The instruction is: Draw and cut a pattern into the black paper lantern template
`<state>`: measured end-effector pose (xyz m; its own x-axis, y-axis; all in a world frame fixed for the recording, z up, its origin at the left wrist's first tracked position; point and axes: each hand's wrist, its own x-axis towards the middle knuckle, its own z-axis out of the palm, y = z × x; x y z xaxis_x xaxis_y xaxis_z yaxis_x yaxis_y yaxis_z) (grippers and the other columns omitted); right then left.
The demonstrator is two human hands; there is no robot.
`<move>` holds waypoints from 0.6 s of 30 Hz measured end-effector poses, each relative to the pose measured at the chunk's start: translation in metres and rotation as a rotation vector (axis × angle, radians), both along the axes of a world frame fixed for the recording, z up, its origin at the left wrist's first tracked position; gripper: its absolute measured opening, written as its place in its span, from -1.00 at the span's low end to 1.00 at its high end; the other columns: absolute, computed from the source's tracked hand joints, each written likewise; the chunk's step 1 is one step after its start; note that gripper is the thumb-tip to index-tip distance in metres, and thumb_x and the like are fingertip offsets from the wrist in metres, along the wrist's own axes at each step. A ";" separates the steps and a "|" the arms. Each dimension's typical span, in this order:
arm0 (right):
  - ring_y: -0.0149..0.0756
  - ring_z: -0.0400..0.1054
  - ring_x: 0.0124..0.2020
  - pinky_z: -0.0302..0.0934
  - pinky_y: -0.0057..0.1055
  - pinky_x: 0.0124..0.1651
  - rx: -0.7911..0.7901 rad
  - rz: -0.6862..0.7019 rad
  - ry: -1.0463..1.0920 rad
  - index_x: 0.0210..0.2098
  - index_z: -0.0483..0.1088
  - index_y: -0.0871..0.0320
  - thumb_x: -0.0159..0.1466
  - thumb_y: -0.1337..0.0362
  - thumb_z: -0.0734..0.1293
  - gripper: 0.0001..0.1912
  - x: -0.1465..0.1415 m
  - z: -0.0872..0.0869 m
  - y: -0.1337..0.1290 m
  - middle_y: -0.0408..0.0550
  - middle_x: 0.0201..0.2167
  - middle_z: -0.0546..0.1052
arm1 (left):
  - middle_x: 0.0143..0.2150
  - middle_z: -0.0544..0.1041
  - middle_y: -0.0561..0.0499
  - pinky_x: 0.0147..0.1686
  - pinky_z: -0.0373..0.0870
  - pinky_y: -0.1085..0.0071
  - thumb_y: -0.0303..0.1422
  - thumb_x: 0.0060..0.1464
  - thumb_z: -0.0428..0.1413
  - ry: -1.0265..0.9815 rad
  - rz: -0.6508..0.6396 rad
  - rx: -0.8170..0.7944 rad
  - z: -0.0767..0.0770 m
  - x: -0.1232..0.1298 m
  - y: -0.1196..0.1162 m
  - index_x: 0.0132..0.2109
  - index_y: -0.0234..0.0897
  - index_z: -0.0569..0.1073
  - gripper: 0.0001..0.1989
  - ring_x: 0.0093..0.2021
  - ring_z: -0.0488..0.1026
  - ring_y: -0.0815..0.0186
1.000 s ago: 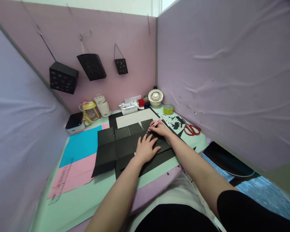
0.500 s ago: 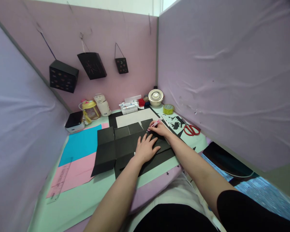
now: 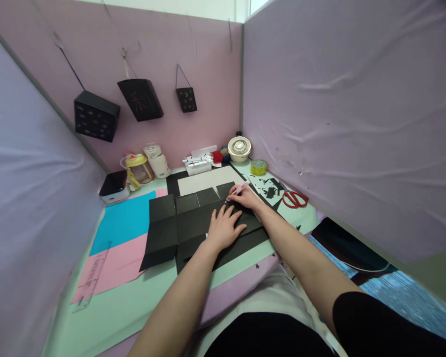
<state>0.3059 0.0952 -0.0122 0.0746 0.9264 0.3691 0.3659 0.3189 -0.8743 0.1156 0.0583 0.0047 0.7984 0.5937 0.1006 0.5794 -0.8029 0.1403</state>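
Note:
A creased sheet of black paper (image 3: 195, 216), with cut flaps along its far edge, lies across the table before me. My left hand (image 3: 225, 228) rests flat on it with fingers spread. Just beyond, my right hand (image 3: 243, 197) is closed around a pink and white craft knife (image 3: 240, 189), its tip down at the paper close to my left fingertips. I cannot tell whether the tip touches the sheet. Beneath lie another black sheet (image 3: 226, 258) and a white sheet (image 3: 211, 179).
Red-handled scissors (image 3: 295, 199) and black paper scraps (image 3: 270, 192) lie to the right, near a roll of yellow tape (image 3: 258, 167). On the left are blue paper (image 3: 122, 218), pink paper (image 3: 130, 263) and a clear ruler (image 3: 92, 277). Black paper lanterns (image 3: 96, 116) hang from the back partition.
The view has shifted very slightly. Both hands, the craft knife and the black paper hold practically the same places.

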 end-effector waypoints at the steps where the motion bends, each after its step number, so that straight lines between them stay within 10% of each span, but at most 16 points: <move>1: -0.26 0.52 -0.32 0.33 -0.37 -0.22 0.004 0.004 0.001 -0.36 0.41 0.13 0.14 0.25 0.39 -0.89 0.000 0.000 0.000 -0.12 -0.42 0.60 | 0.39 0.18 -0.02 0.30 -0.08 -0.16 0.04 0.25 -0.12 0.002 0.001 0.000 0.000 0.000 0.000 0.27 -0.02 0.28 -0.46 0.40 -0.01 -0.02; 18: -0.26 0.52 -0.34 0.33 -0.36 -0.23 -0.006 0.003 0.046 -0.37 0.38 0.12 0.13 0.23 0.40 -0.87 -0.002 0.003 -0.002 -0.13 -0.45 0.60 | 0.39 0.17 -0.01 0.31 -0.10 -0.14 0.05 0.25 -0.13 0.013 0.003 -0.012 0.001 0.000 0.000 0.28 -0.01 0.27 -0.45 0.40 -0.03 -0.01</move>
<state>0.3036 0.0929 -0.0093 0.0884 0.9288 0.3600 0.3239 0.3150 -0.8921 0.1161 0.0586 0.0053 0.7980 0.5970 0.0830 0.5835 -0.7996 0.1419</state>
